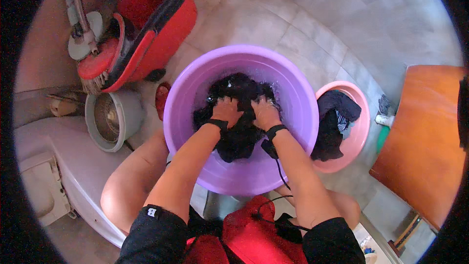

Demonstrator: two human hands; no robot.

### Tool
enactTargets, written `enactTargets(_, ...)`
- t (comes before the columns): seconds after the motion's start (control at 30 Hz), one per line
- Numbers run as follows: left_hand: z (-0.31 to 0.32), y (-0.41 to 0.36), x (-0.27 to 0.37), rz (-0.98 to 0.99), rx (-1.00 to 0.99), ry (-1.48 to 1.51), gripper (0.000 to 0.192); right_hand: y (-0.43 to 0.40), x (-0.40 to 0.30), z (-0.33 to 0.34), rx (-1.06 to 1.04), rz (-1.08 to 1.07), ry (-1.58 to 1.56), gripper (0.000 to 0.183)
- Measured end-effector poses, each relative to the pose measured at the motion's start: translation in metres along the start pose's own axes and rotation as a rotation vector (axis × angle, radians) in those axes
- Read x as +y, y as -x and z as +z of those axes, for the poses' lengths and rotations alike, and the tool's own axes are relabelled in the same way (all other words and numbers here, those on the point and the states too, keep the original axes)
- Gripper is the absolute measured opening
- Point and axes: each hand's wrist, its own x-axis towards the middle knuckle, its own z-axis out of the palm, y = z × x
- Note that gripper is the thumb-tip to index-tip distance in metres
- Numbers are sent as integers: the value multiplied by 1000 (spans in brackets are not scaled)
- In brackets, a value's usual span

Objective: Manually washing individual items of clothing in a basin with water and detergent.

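A large purple plastic basin (293,80) stands between my knees, with water and black cloth (238,146) in it. My left hand (227,112) presses on the wet cloth left of the middle, fingers spread. My right hand (265,113) lies on the same cloth just to the right, its fingers partly in the water and cloth. Whether either hand grips a fold cannot be told. Both wrists wear black bands, and a black cord hangs from the right one.
A pink basin (361,132) with dark clothes (337,106) adjoins the purple one at right. A wooden board or tabletop (421,135) is farther right. At left are a red mop bucket (176,25), a mop head (95,82) and a grey spin basket (126,117).
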Motion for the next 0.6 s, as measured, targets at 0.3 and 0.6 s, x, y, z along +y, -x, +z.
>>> enactTargets(0.3,-77,-61,13,-117,-56,473,34,-24,14,-16,203,329,-570,63)
enactTargets(0.6,-140,16,56,549,242,642,30,63,73,-72,-228,398,-1279,70)
